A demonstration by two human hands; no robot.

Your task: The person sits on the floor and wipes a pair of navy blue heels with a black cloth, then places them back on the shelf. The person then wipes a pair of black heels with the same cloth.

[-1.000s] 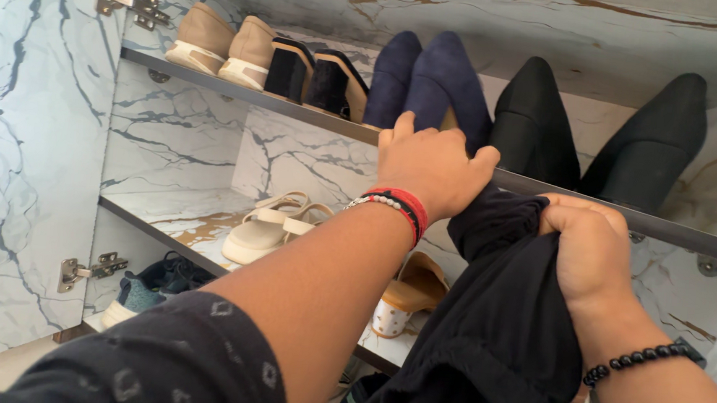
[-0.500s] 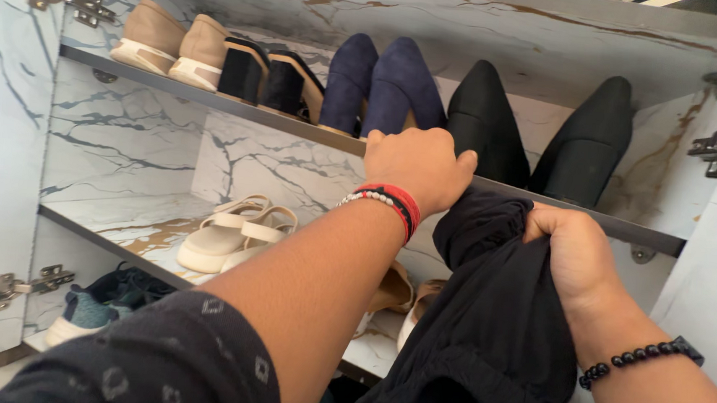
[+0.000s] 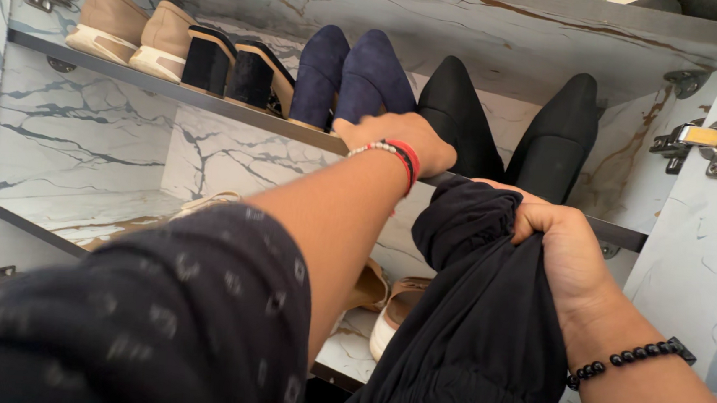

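Reaching across the upper shelf [image 3: 173, 92], past beige shoes [image 3: 130, 34] and block-heeled sandals [image 3: 233, 66], left hand [image 3: 400, 141] rests fingers down beside navy shoes [image 3: 350, 79], grip not discernible, while right hand [image 3: 569, 250] clenches bunched black cloth [image 3: 476, 319] just below black pumps [image 3: 515, 132].

- I see soft, even daylight on the glossy white marble-patterned cabinet wall [image 3: 85, 136], with no harsh glare.
- Shallow shadow sits under the dark grey upper shelf [image 3: 214, 99].
- My dark patterned sleeve [image 3: 157, 322], closest to the lens, is blurred.
- The navy suede shoes [image 3: 350, 75] look sharp.
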